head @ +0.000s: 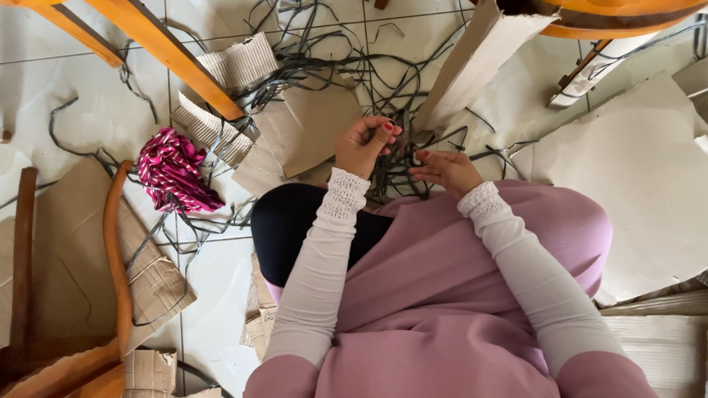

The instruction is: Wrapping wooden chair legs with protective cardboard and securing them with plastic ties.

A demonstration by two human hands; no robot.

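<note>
While my left hand (363, 144) pinches dark strips (391, 166) running away from me, right hand (446, 169) w/ loose grip touches them; tiled floor (96, 110), cardboard scraps (310, 125) around.

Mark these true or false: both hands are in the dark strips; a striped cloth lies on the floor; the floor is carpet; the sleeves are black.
1. Both the left hand and right hand work in the dark strips. True.
2. A pink-and-white striped cloth lies on the floor. True.
3. The floor is carpet. False: it is pale tile, strewn with cardboard.
4. The sleeves are black. False: they are white, with lacy cuffs.
</note>
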